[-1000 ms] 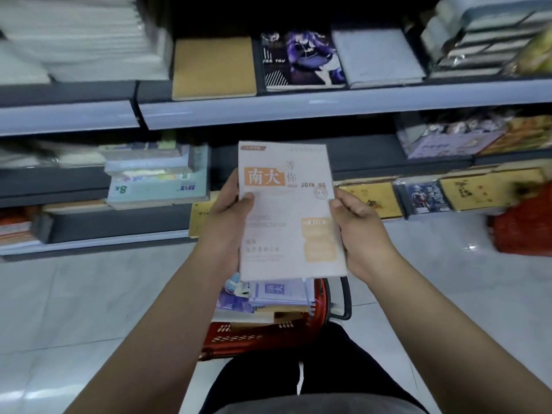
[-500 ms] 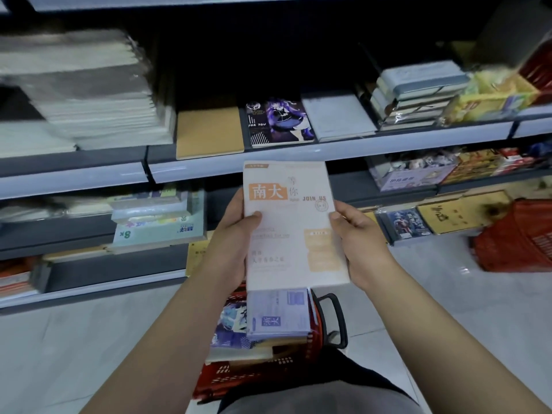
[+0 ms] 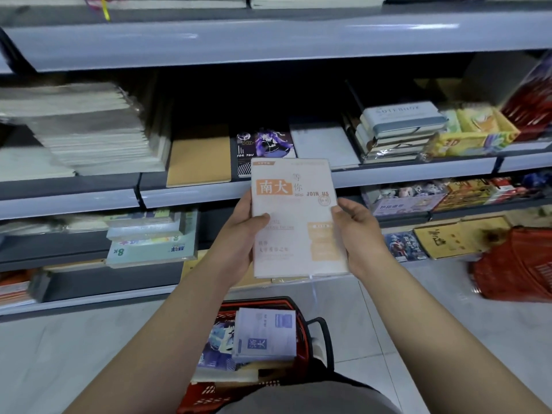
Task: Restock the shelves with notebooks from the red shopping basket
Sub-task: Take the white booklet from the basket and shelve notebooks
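Note:
I hold a white notebook with orange blocks (image 3: 295,216) upright in front of the shelves. My left hand (image 3: 239,237) grips its left edge, thumb on the cover. My right hand (image 3: 361,234) grips its right edge. Below, on the floor near my legs, stands the red shopping basket (image 3: 301,318) with several notebooks in it; a pale lilac notebook (image 3: 264,334) lies on top. The middle shelf (image 3: 194,194) behind the held notebook carries a tan notebook (image 3: 198,156), a purple-figure notebook (image 3: 264,146) and a white notebook (image 3: 322,143).
A tall stack of thin books (image 3: 89,132) fills the shelf's left. A grey notebook stack (image 3: 397,130) and a yellow box (image 3: 475,130) sit to the right. A second red basket (image 3: 519,264) stands on the floor at right. Lower shelves hold more books.
The view has risen, so the shelves and basket sit lower in frame. Both hands have lifted the white notebook up and away from the basket, closer to the middle shelf.

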Demonstrator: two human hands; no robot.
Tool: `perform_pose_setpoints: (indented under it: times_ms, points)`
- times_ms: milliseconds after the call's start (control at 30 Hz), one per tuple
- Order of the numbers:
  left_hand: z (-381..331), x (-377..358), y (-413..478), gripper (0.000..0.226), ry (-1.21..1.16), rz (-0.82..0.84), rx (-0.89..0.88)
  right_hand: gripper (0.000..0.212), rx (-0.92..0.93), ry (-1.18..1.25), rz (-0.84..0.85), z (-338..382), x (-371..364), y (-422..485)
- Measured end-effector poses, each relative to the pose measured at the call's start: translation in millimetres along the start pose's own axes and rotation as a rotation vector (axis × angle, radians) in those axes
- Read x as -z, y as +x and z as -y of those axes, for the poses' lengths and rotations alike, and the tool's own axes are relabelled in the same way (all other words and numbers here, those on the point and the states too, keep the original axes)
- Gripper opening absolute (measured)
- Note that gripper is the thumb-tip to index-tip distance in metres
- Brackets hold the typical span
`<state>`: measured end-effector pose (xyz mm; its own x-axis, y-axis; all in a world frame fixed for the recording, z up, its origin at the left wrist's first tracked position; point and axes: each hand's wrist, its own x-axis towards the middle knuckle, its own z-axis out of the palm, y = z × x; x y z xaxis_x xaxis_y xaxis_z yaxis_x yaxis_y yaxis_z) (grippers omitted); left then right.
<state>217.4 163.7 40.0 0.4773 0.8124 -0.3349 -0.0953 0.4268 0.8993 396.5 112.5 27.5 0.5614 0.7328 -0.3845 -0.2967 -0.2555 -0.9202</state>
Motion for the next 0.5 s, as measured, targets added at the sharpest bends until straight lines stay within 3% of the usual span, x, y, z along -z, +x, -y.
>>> perform_pose_setpoints:
  times_ms: [500]
  points:
    - [18.3,-46.4,55.3,0.053,0.011,-0.092,0.137,0.018,-0.014,-0.067,-0.087,20.9,25.1,98.2]
